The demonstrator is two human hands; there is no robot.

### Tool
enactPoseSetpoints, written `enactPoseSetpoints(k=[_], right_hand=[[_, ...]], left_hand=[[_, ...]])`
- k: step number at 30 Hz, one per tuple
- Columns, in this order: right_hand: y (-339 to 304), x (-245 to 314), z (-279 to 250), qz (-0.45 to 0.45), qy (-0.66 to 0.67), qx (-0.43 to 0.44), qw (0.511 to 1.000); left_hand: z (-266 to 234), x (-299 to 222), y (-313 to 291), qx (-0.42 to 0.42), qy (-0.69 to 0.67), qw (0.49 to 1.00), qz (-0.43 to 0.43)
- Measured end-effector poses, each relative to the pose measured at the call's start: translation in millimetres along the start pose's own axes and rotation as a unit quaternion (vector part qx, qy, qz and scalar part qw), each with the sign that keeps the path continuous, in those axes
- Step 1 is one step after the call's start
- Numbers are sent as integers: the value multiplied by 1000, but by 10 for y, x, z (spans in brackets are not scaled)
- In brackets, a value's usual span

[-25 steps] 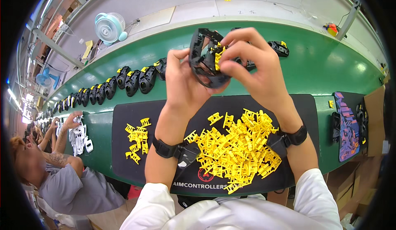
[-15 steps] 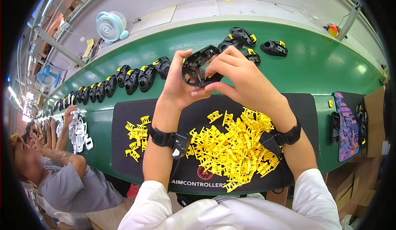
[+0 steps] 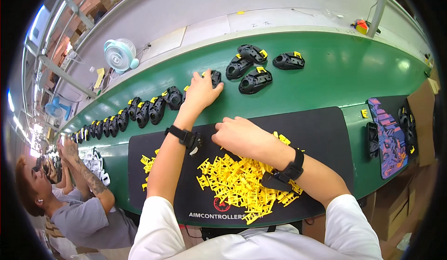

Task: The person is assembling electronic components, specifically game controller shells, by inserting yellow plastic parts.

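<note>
Left hand (image 3: 202,92) gripping black shell (image 3: 215,78) on green worktop (image 3: 326,80), toward far edge, at right end of shell row (image 3: 143,114). Right hand (image 3: 237,135) over black mat's (image 3: 321,153) far edge, fingers curled, can't tell if holding anything; yellow clips (image 3: 247,185) heaped toward mat's near edge.

Illumination is bright and largely even; tube lights (image 3: 10,101) at the far left burn out to white; the green table (image 3: 326,83) carries a diffuse patch of glare toward its right end; shadows are soft and faint; the yellow parts (image 3: 240,183) read bright and saturated, while the black shells (image 3: 255,80) lose some detail in their dark surfaces; fisheye distortion bows the table's edges (most strongly near the rim); black vignetting closes off the corners; detail at the table's far left end turns small and indistinct.
</note>
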State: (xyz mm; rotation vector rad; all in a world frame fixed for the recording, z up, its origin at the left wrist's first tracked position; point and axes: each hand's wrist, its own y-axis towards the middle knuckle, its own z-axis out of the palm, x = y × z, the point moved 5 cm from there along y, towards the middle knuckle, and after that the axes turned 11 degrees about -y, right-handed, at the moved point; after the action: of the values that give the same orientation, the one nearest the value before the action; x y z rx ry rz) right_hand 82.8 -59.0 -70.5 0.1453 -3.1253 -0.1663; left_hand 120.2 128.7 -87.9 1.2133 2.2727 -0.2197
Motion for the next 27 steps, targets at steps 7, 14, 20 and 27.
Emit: enactPoseSetpoints(k=[7, 14, 20, 27], right_hand=[[-56, -502, -607, 61, 189, -157, 967], [-497, -1205, -1066, 289, 373, -339, 814], [-528, -1210, -1164, 202, 481, -351, 777], [-417, -739, -1338, 204, 366, -381, 824]], left_hand=[[198, -388, 425, -39, 104, 975, 193], [208, -250, 637, -38, -56, 988, 139], [-394, -536, -324, 87, -671, 732, 81], [-708, -1029, -1117, 103, -665, 706, 220]])
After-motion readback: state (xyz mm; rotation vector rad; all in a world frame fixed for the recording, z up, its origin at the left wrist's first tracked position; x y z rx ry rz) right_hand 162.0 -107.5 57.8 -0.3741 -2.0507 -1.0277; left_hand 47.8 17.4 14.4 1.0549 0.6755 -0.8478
